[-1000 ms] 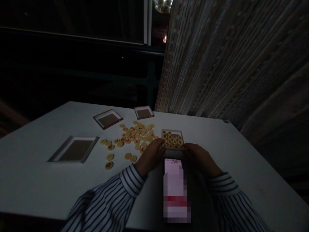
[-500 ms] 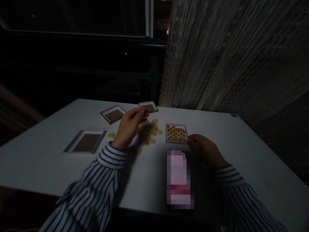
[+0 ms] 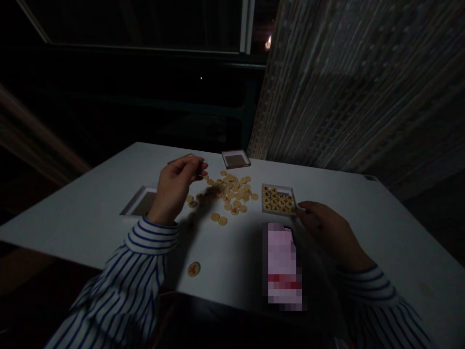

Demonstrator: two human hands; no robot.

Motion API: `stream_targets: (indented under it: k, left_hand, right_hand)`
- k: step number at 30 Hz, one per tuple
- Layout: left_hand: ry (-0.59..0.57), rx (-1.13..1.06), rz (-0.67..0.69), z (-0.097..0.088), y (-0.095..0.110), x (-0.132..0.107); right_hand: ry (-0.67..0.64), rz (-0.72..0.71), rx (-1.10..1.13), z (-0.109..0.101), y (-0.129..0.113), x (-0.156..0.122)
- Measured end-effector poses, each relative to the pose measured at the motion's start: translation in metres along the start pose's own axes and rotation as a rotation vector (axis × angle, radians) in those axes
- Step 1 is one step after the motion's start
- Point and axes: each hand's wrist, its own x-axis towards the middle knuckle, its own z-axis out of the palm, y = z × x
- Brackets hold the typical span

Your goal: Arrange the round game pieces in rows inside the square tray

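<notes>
- The room is dim. A white desk (image 3: 83,228) fills the lower view, with a dark window and its pale frame (image 3: 247,24) beyond the far edge and a tall woven curtain (image 3: 345,87) hanging past the far right corner.
- Round wooden xiangqi pieces (image 3: 232,191) lie in one loose heap near the middle of the desk, towards the far edge: roughly forty, too dim to count exactly.
- One red-marked piece (image 3: 193,269) lies alone near the near edge.
- One shallow white box (image 3: 278,199) just right of the heap holds about twenty pieces packed in rows.
- Two other shallow boxes show: one (image 3: 236,158) at the far edge, one (image 3: 140,202) partly behind the left hand. A thin rim (image 3: 181,158) also shows behind that hand.
- One phone (image 3: 281,264), its screen pixelated, lies near the near edge, below the filled box.
- The left hand (image 3: 174,186), in a striped sleeve, is raised above the heap with its fingers drawn together; whether it holds a piece cannot be told.
- The right hand (image 3: 323,228) lies loosely curled, fingertips at the filled box's near corner, holding nothing visible.
</notes>
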Motion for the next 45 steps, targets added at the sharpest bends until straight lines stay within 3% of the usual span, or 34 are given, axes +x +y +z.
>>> stream_targets:
  k: [4,7,11,17,22,24,36,41,45]
  left_hand:
    - [0.041,0.138,0.001,-0.018,-0.006,-0.014]
    - [0.010,0.262,-0.026,-0.033,-0.012,-0.025]
    - [-0.046,0.426,-0.055,-0.055,-0.026,-0.038]
    - [-0.087,0.567,-0.036,-0.079,-0.046,-0.052]
    - [-0.108,0.650,-0.028,-0.086,-0.058,-0.056]
    - [-0.108,0.663,-0.016,-0.087,-0.064,-0.057]
    - [-0.134,0.623,0.004,-0.089,-0.080,-0.058]
    - [-0.159,0.682,0.050,-0.091,-0.084,-0.059]
    - [-0.181,0.728,0.124,-0.092,-0.087,-0.061]
  right_hand:
    - [-0.028,-0.038,0.009,-0.009,-0.031,-0.008]
    - [-0.041,-0.047,0.030,-0.010,-0.060,-0.015]
    - [-0.066,-0.207,0.052,-0.005,-0.103,-0.023]
    - [-0.133,-0.262,0.097,0.023,-0.161,-0.035]
    - [-0.190,-0.323,0.213,0.053,-0.199,-0.040]
    - [-0.281,-0.314,0.238,0.059,-0.210,-0.040]
    - [-0.420,-0.362,0.122,0.056,-0.224,-0.017]
    - [-0.383,-0.372,0.031,0.059,-0.213,0.015]
    - [-0.313,-0.219,-0.063,0.071,-0.210,0.048]
